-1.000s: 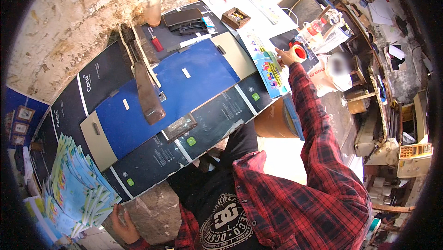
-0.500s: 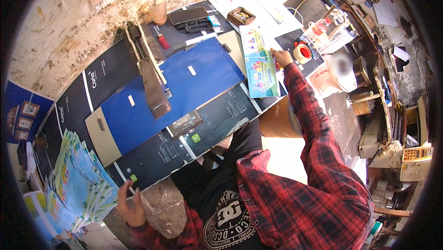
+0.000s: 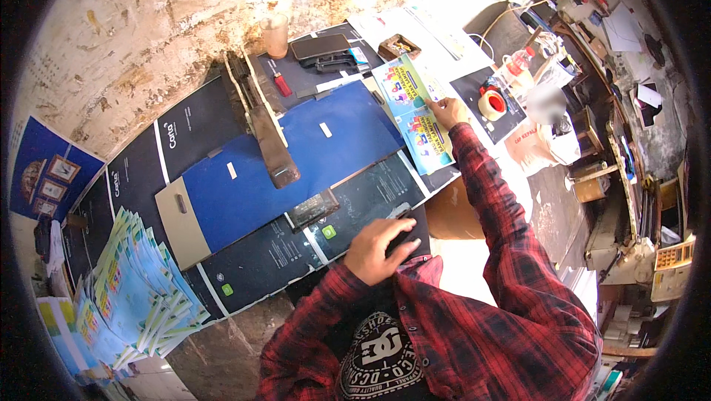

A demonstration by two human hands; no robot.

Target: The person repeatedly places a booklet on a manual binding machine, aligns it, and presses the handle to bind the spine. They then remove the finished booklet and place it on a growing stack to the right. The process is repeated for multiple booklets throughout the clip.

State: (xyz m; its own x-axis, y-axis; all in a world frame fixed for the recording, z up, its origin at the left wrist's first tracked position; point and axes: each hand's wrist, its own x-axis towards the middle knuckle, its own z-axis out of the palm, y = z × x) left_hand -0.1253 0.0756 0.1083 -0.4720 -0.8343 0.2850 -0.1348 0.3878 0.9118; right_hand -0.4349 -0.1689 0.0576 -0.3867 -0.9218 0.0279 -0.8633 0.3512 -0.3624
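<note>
My right hand (image 3: 449,114) pinches the right edge of a colourful printed cover sheet (image 3: 431,148), blue, green and yellow, on the right part of the worktable. Near the table's front edge, in front of my body, my left hand (image 3: 379,249) hovers with fingers apart and nothing in it. Left of the sheet lies a blue board (image 3: 296,151) with beige ends. Over that board reaches a long brown arm (image 3: 272,142) of a bench tool with pale bands along it.
Stacked printed booklets (image 3: 141,290) fan out at the left end. Toward the back lie a phone (image 3: 320,47), a black stapler (image 3: 337,62), a red-handled tool (image 3: 281,84) and a small wooden box (image 3: 398,47). Right stand a tape roll (image 3: 492,105) and a plastic bottle (image 3: 518,62).
My left hand has moved right from beside the booklet stack to in front of my body. The sheet under my right hand has tilted. The whole view has shifted slightly.
</note>
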